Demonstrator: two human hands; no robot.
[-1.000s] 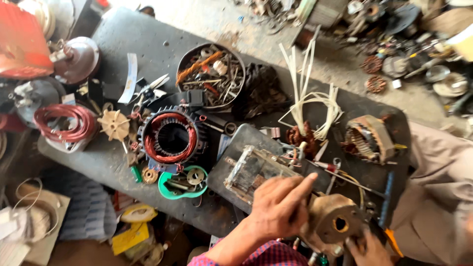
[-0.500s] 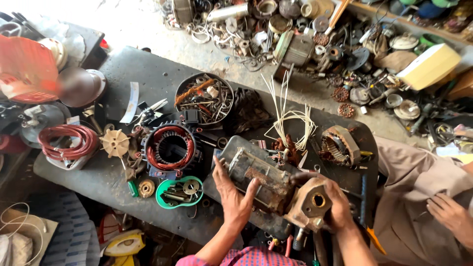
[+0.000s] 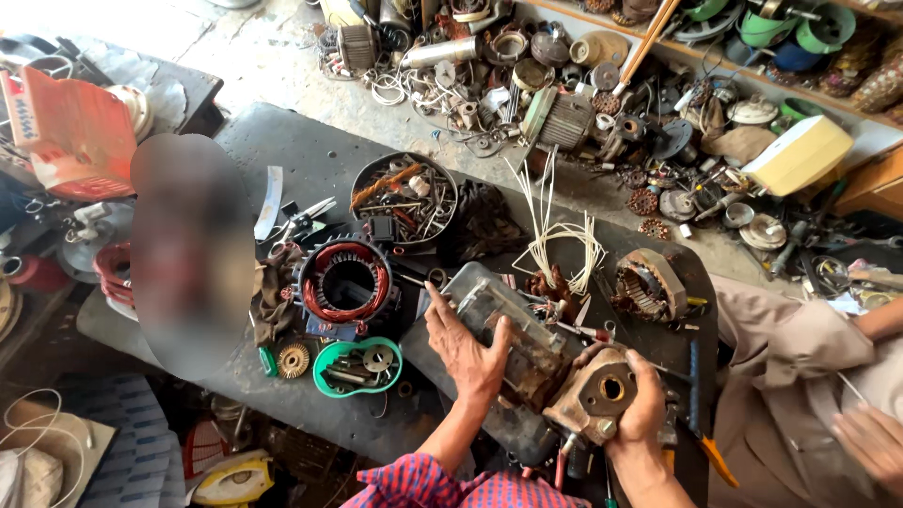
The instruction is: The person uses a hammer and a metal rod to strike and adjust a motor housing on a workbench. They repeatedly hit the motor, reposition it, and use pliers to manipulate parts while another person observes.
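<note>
Rusty metal motor lies tilted on the dark workbench, left hand clasping its casing and right hand gripping the end cap; loosened grip could tip it onto the green tray beside the left hand.
</note>
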